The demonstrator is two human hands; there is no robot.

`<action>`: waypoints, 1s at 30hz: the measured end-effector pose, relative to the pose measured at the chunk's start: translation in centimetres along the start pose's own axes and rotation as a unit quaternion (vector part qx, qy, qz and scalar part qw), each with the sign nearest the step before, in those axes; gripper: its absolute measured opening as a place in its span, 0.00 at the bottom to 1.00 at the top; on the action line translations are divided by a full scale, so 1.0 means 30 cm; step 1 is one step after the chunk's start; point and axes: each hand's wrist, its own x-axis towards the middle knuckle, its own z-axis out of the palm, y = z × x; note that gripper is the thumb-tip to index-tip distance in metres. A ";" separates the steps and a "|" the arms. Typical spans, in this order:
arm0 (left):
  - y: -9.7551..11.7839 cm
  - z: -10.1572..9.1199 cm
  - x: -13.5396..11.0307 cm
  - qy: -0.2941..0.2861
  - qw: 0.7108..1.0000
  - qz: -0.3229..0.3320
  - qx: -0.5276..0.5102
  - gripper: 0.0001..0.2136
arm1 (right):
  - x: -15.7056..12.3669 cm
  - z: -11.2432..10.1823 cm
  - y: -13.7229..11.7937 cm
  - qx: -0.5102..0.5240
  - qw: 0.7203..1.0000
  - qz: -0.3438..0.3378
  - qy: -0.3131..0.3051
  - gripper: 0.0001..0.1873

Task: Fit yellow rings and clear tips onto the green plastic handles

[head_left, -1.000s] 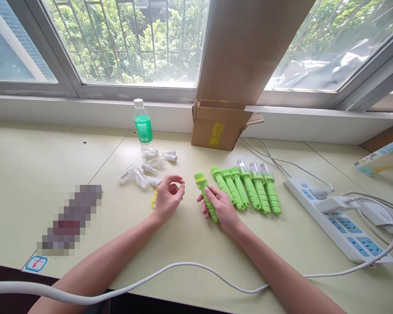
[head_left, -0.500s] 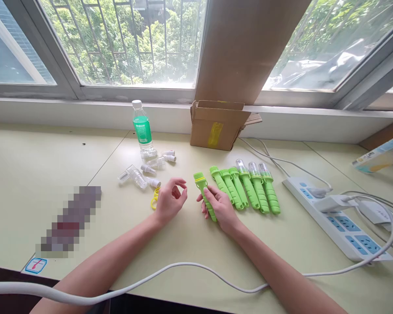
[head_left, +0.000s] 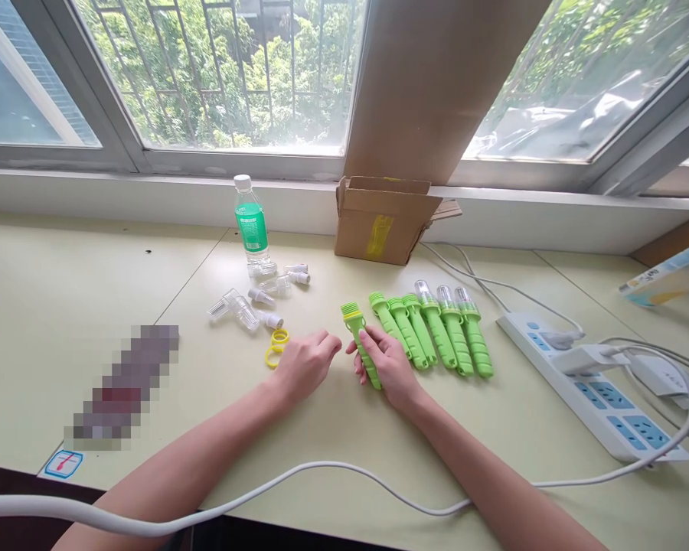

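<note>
My right hand (head_left: 395,369) is wrapped round a green flashlight body (head_left: 368,360), its threaded top uncovered and tilted up, with a yellow ring (head_left: 351,314) around its neck. Beside it, my left hand (head_left: 307,366) is closed, knuckles up and fingertips turned away; nothing shows in it. Two loose yellow rings (head_left: 272,355) lie just left of that hand. Beyond them are several clear plastic covers (head_left: 242,309) and small white-ended parts (head_left: 271,320). To the right of my right hand lie several green flashlights; three have clear covers (head_left: 448,298), the others bare threaded tops (head_left: 395,304).
A water bottle (head_left: 251,226) with a green label and a cardboard box (head_left: 382,226) stand near the window ledge. On the right, a white power strip (head_left: 586,383) holds plugs and cables. A white cable (head_left: 321,465) crosses in front of my forearms. A blurred-out object (head_left: 126,386) lies left.
My left hand has turned over and closed, moving slightly right toward the flashlight body, which uncovers more of the yellow rings. The right hand keeps its hold.
</note>
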 end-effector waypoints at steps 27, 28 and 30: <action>-0.020 -0.012 0.026 -0.004 0.986 -0.077 0.150 0.09 | -0.001 0.000 0.000 -0.003 1.000 0.015 -0.006 0.15; -0.023 -0.011 0.027 -0.007 0.983 -0.089 0.163 0.10 | -0.001 0.000 0.000 -0.005 1.000 0.014 -0.006 0.16; -0.029 -0.008 0.027 -0.014 0.976 -0.117 0.184 0.13 | 0.000 -0.001 0.000 -0.006 1.000 0.013 -0.005 0.16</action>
